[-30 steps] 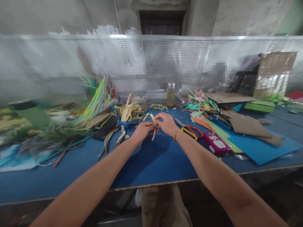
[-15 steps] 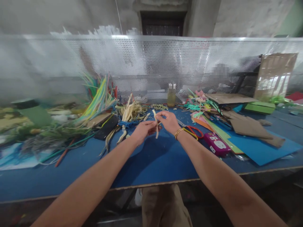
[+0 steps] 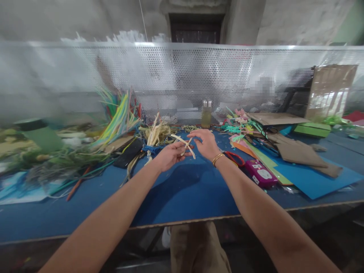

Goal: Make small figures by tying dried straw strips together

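Pale straw-coloured strips (image 3: 187, 144), crossed over one another like an X, are held above the blue table. My left hand (image 3: 172, 154) pinches them from the left between thumb and fingers. Just right of the crossing is my right hand (image 3: 207, 143), its index finger stretched over the strips and its thumb apart; whether a fingertip touches a strip end, I cannot tell. A gold bracelet (image 3: 218, 158) circles the right wrist. Behind the left hand lies a bundle of dried, husk-like strips (image 3: 156, 132) with blue string (image 3: 150, 148) at its base.
Scissors with red handles (image 3: 235, 158) and a purple box (image 3: 260, 173) lie right of my right hand. Further right are coloured sheets (image 3: 309, 185) and cardboard pieces (image 3: 301, 151). A glass bottle (image 3: 206, 114) stands at the back. Colourful strips (image 3: 116, 117) stand at left.
The strips have turned from one upright piece to a spread, crossed shape. My right hand's pinch has loosened and the fingers have opened. My left hand has turned slightly, palm more upward.
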Demonstrator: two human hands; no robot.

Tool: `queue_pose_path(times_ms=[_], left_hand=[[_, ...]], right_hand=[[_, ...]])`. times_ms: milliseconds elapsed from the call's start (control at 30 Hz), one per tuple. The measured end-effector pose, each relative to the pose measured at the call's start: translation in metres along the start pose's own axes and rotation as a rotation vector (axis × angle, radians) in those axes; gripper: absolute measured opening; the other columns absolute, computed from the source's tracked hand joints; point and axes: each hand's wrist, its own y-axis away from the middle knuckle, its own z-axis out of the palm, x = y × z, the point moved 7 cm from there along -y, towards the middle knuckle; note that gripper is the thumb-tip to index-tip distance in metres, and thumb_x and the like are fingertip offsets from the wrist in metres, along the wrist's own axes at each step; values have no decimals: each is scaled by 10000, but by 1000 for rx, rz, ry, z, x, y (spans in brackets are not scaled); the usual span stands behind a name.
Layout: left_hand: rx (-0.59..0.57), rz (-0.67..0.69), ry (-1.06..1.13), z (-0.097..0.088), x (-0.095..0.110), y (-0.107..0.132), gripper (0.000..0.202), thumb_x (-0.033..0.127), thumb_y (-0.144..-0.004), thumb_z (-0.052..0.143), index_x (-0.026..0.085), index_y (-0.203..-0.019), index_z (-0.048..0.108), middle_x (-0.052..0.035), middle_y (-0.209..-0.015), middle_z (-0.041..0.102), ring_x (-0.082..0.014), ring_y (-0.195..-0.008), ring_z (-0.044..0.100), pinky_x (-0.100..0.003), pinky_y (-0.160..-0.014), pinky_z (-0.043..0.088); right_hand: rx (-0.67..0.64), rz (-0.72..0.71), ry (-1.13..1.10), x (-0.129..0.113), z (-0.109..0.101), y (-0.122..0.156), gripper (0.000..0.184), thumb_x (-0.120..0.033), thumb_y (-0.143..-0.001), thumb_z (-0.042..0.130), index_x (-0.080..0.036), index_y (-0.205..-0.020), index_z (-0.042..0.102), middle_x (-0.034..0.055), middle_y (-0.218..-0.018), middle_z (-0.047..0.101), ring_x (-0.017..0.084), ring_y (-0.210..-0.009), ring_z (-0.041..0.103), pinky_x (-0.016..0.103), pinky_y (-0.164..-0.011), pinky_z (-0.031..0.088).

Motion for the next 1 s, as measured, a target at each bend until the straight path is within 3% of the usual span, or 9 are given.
queue_pose_path(times_ms=[133, 300, 467, 633, 833, 1000], left_hand=[[-91, -39, 33, 1, 3, 2, 334, 155, -808, 632, 185, -1140, 653, -120, -1195, 658, -192, -894, 700, -191, -585, 504], [-199, -37, 53, 4, 2, 3, 407, 133, -756, 675, 205, -1155, 639, -109, -1196, 658, -239, -977, 688, -182, -559, 485], [-39, 47, -11, -4, 0, -2, 281, 233, -718, 771, 175, -977, 679, -72, -912, 709, -156, -792, 682, -144, -464, 368], [73, 121, -22, -11, 1, -6, 291, 349, -681, 802, 163, -874, 691, 6, -669, 614, -54, -555, 515, -167, -494, 348], [245, 239, -176, -28, 7, -9, 346, 396, -655, 798, 171, -897, 696, 20, -635, 566, -65, -540, 460, -196, -457, 263], [196, 232, -302, -21, 9, -7, 319, 433, -725, 720, 171, -904, 682, -9, -656, 618, -99, -566, 538, -213, -470, 283]], right_hand=[[-12, 5, 33, 1, 1, -1, 259, -133, -818, 577, -285, -945, 744, 9, -1102, 707, 231, -1093, 575, 448, -1015, 364], [-12, 13, 33, 2, 1, -1, 180, -181, -835, 611, -276, -895, 752, 9, -1025, 730, 216, -1037, 607, 420, -986, 386], [-6, 0, 21, 0, 4, 0, 136, -239, -851, 626, -287, -868, 752, 1, -999, 736, 204, -1001, 624, 405, -959, 399], [-25, -21, 26, -2, 8, 1, 128, -229, -840, 639, -285, -871, 749, 11, -993, 735, 209, -1001, 622, 412, -950, 401], [-25, -49, 45, -3, 7, 3, 269, -240, -778, 708, -284, -1044, 713, 24, -1093, 710, 236, -1075, 589, 440, -979, 384], [-38, -84, 53, -6, 10, 3, 294, -282, -752, 740, -302, -1043, 713, 15, -1131, 694, 239, -1107, 563, 452, -1009, 357]])
